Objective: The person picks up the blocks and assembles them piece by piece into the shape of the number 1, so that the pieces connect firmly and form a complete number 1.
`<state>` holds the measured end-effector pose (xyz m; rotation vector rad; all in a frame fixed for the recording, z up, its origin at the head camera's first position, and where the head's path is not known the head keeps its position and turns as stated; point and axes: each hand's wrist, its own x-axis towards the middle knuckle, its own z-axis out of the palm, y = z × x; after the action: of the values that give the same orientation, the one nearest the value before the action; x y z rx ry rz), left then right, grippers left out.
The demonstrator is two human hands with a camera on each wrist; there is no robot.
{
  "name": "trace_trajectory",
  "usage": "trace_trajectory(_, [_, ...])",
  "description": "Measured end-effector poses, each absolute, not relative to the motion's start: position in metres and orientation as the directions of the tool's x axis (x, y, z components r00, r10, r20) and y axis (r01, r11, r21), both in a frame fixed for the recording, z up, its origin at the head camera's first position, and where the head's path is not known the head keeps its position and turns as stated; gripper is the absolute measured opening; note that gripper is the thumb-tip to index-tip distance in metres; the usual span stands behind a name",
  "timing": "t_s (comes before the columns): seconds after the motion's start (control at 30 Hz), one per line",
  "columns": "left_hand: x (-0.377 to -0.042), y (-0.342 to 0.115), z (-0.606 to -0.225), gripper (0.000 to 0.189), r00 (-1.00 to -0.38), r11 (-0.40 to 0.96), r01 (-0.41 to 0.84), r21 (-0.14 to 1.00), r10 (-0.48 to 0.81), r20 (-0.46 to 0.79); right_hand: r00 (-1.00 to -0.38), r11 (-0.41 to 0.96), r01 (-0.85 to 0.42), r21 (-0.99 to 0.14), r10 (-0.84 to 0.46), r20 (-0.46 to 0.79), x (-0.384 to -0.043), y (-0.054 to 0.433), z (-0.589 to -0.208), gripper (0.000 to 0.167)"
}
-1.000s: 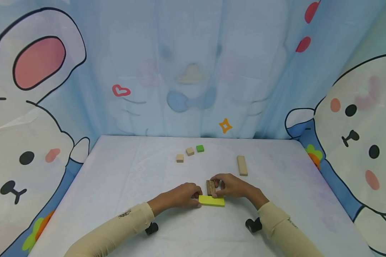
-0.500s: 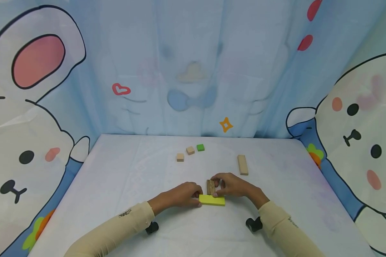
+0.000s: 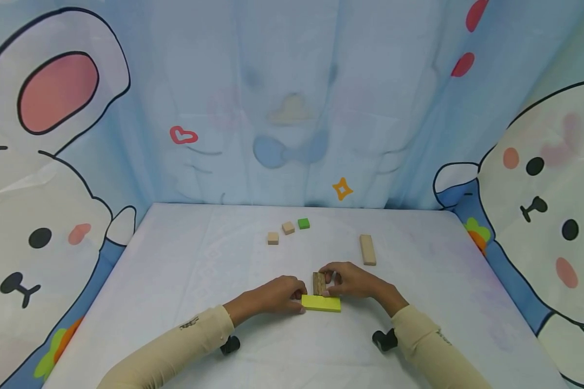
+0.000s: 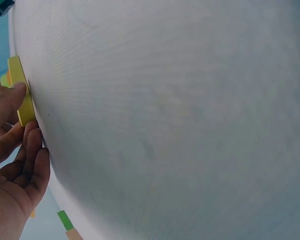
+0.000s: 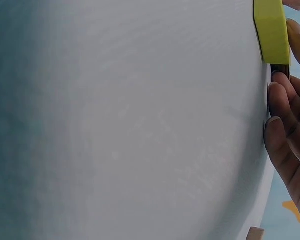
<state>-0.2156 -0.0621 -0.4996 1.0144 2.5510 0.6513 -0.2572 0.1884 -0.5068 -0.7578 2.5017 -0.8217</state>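
Note:
In the head view, a yellow rectangular block lies crosswise near the middle of the white table. My left hand pinches its left end; the left wrist view shows the thumb on the yellow block and the curled fingers at its end. Just behind it is a dark brown wood-grained block, pointing away from me. My right hand grips this brown block from the right, its thumb close to the yellow block's far edge. In the right wrist view only a dark sliver of the brown block shows.
Toward the back of the table sit a green block and two small plain wooden blocks, a nearer one and a farther one. A longer plain wooden block lies to the right. A patterned blue curtain hangs behind.
Both hands keep their hold on the yellow and brown blocks, and the blocks stay in place. Only a slight shift of the whole head view shows.

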Motion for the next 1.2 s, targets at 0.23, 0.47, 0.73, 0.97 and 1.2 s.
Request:
trace_trajectory(0.23, [-0.216,-0.062,-0.502,0.028,-0.700,0.645,0.558,0.522,0.704,-0.122,-0.783,0.680,-0.378,-0.628,-0.597,-0.176,-0.257,0.192,-0.507,0.058])
trace_trajectory(0.47, [-0.216,-0.063,-0.503,0.029,-0.710,0.658,0.545,0.520,0.692,-0.130,-0.800,0.690,-0.388,-0.611,-0.581,-0.148,-0.258,0.201,-0.504,0.057])
trace_trajectory(0.73, [-0.216,-0.062,-0.503,0.029,-0.708,0.654,0.560,0.508,0.696,-0.115,-0.849,0.707,-0.370,-0.602,-0.521,-0.090,-0.266,0.225,-0.500,0.055])
trace_trajectory(0.97, [-0.216,-0.062,-0.503,0.030,-0.711,0.658,0.555,0.508,0.693,-0.121,-0.872,0.721,-0.359,-0.592,-0.486,-0.063,-0.268,0.242,-0.495,0.058])
trace_trajectory(1.2, [-0.217,-0.062,-0.504,0.030,-0.707,0.655,0.567,0.500,0.698,-0.114,-0.889,0.737,-0.343,-0.583,-0.455,-0.051,-0.273,0.257,-0.490,0.060])
